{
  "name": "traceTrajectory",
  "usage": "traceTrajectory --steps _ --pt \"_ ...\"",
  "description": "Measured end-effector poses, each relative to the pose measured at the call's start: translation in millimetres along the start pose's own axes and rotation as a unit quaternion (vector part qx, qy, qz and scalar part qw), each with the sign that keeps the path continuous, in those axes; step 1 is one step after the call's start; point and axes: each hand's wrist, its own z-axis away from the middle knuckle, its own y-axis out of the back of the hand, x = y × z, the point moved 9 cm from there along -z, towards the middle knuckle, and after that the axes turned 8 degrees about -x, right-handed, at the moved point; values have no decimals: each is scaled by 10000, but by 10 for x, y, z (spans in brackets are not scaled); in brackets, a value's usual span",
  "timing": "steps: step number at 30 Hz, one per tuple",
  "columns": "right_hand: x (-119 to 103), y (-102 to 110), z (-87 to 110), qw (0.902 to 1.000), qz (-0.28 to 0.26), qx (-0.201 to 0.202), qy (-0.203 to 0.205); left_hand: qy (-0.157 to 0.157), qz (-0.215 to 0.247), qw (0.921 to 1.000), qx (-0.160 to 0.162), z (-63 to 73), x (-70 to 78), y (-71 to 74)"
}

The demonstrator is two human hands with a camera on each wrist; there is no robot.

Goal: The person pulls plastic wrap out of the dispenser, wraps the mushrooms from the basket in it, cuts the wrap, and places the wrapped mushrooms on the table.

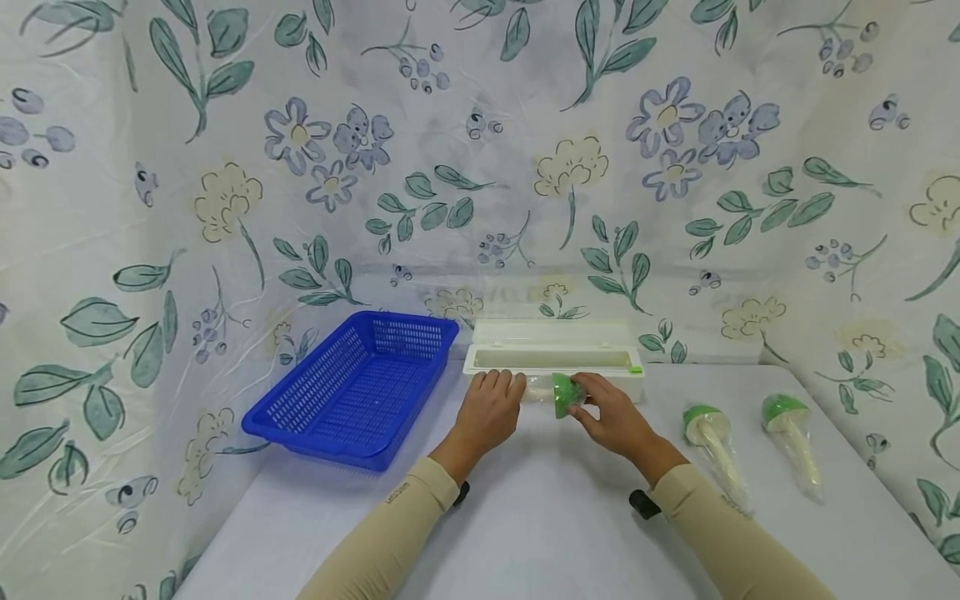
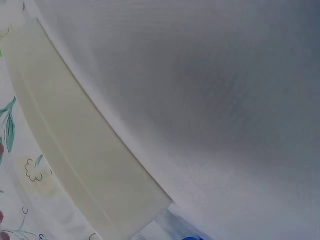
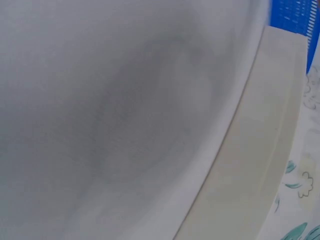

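Note:
A mushroom-shaped item [image 1: 566, 396] with a green domed head and a pale handle, wrapped in clear plastic, is held level between both hands in the head view. My left hand [image 1: 491, 408] grips the handle end, its fingers covering that part. With thumb and fingers my right hand [image 1: 611, 415] pinches the green head. Just behind the hands stands a long white box [image 1: 555, 343] with its lid raised. Its pale front wall shows in the left wrist view [image 2: 85, 130] and the right wrist view [image 3: 245, 140]; neither wrist view shows the hands.
A blue plastic basket [image 1: 352, 392] sits to the left of the box. On the right lie two similar green-headed wrapped items, one nearer [image 1: 712, 446] and one farther right [image 1: 791, 437]. Floral cloth [image 1: 480, 167] hangs behind the white-covered table [image 1: 540, 517].

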Motion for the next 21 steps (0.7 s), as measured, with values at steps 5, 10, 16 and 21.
traceTrajectory --steps 5,10,16,21 --pt "58 2 -15 9987 -432 -42 -278 237 -210 9994 110 -17 9 47" --pt "72 -29 -14 9970 -533 -87 -558 402 -321 9987 4 -27 23 25" --pt "18 -9 -14 9984 -139 -30 -542 579 37 9983 29 -1 6 -13" --pt "-53 -44 -8 9990 424 -126 -64 782 51 9969 -97 11 -42 -43"
